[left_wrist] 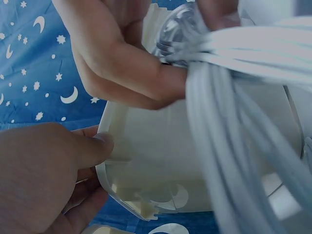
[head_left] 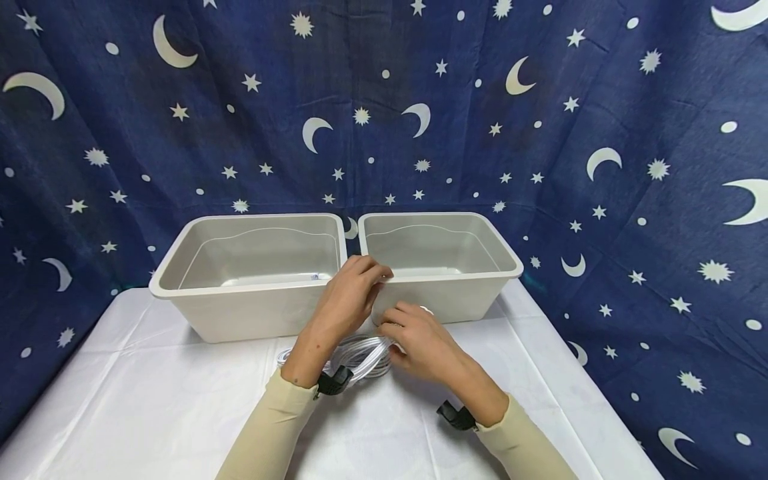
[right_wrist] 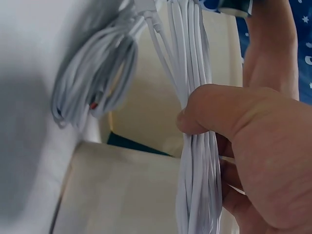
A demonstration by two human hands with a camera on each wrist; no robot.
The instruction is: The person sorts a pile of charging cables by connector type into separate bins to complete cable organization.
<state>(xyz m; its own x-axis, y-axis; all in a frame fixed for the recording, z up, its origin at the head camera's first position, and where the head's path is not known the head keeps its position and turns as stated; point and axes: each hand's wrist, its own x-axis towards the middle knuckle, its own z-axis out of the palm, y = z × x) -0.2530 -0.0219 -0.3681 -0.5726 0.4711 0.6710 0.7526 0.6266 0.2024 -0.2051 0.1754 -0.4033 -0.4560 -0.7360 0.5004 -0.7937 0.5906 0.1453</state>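
My left hand [head_left: 354, 290] is at the near left corner of the right-hand light grey tub [head_left: 444, 303]. In the left wrist view its thumb and fingers pinch the tub's rim [left_wrist: 101, 168]. My right hand [head_left: 423, 340] holds a bundle of white cable [right_wrist: 195, 170] in front of that tub, thumb across the strands. Long loops of the bundle trail toward the left forearm. Beneath lies a second coil of white cable [right_wrist: 95, 73] on the table, partly hidden by the left wrist in the head view. A shiny, clear part [left_wrist: 178, 31] shows beside the right fingers.
A matching light grey tub [head_left: 240, 313] stands on the left, with a narrow gap between the two. Both sit on a white-covered table [head_left: 150, 407]. A dark blue curtain [head_left: 384, 147] with moons and stars hangs behind. Each wrist carries a small black camera mount [head_left: 335, 380].
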